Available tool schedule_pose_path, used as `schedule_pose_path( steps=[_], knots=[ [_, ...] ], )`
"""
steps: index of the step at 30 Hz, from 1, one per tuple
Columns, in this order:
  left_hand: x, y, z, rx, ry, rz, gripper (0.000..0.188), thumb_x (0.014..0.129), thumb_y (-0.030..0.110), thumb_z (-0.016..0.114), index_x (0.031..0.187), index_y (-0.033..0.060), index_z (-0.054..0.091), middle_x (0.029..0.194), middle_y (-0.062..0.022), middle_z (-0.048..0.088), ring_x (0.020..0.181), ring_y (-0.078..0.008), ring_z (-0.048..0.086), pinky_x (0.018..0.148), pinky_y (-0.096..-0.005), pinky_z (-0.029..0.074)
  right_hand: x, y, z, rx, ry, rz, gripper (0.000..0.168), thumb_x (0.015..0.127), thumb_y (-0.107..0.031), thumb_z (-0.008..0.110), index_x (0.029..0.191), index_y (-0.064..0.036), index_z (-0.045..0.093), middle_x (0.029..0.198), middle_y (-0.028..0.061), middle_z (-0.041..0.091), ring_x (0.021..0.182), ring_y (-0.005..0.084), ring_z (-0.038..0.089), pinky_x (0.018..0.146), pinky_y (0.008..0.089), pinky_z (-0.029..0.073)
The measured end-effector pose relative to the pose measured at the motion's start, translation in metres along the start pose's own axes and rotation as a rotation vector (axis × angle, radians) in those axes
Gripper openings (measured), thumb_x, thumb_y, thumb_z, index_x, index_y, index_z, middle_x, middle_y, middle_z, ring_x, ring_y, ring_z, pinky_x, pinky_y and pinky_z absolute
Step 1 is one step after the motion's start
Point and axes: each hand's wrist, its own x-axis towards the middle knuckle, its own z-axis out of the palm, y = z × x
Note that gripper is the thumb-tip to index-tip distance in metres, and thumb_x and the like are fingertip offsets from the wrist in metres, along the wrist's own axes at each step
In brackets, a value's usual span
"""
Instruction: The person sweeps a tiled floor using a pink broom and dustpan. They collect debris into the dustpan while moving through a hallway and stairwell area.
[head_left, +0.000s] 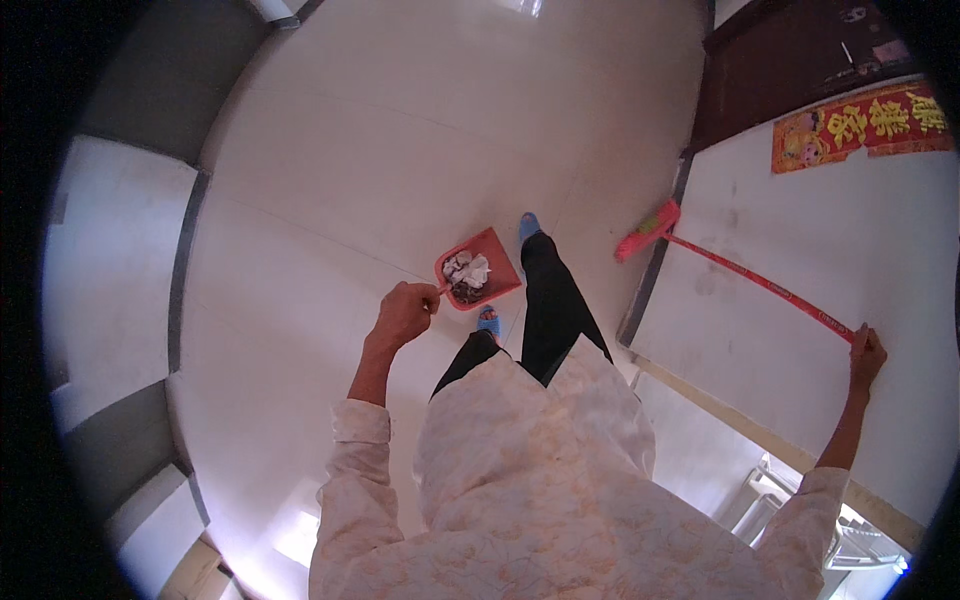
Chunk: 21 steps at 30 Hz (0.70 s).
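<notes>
My left hand (406, 313) grips the handle of a red dustpan (504, 262), which is in front of my feet. Crumpled white paper (471, 268) and dark debris (466, 292) lie in the pan near its handle end. Out to the right, my right hand (868, 352) is closed around the upper part of a red broom handle (757, 279). The pink-red broom head (649, 231), with a green patch, is at the foot of the white wall. Whether its bristles touch the floor I cannot tell.
Pale tiled floor (360, 165) stretches ahead. To the right are a white wall (780, 217) with a torn red banner (862, 126) and a dark door (787, 67). Metal racks or chairs (765, 502) show at lower right. Grey and white panels (127, 262) line the left side.
</notes>
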Motion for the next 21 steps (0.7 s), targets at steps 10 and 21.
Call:
schedule_pose_path(
  steps=[10, 21],
  knots=[
    [0.005, -0.005, 0.002, -0.03, 0.087, -0.019, 0.011, 0.067, 0.0, 0.056, 0.068, 0.0096, 0.062, 0.069, -0.0093, 0.063, 0.072, -0.0299, 0.062, 0.064, -0.04, 0.049, 0.002, -0.004, 0.004, 0.033, 0.09, -0.079, 0.028, 0.091, -0.016, 0.056, 0.068, 0.0, 0.051, 0.053, 0.0039, 0.045, 0.052, 0.0089, 0.039, 0.046, 0.0286, 0.036],
    [-0.013, -0.02, 0.004, 0.003, 0.152, -0.128, 0.008, 0.067, 0.001, 0.056, 0.067, 0.0078, 0.06, 0.069, -0.0097, 0.063, 0.072, -0.0297, 0.062, 0.065, -0.0402, 0.048, 0.003, -0.009, 0.004, 0.024, 0.098, -0.099, 0.031, 0.091, -0.016, 0.055, 0.066, 0.0, 0.047, 0.053, 0.0046, 0.042, 0.052, 0.0088, 0.038, 0.046, 0.0284, 0.034]
  ],
)
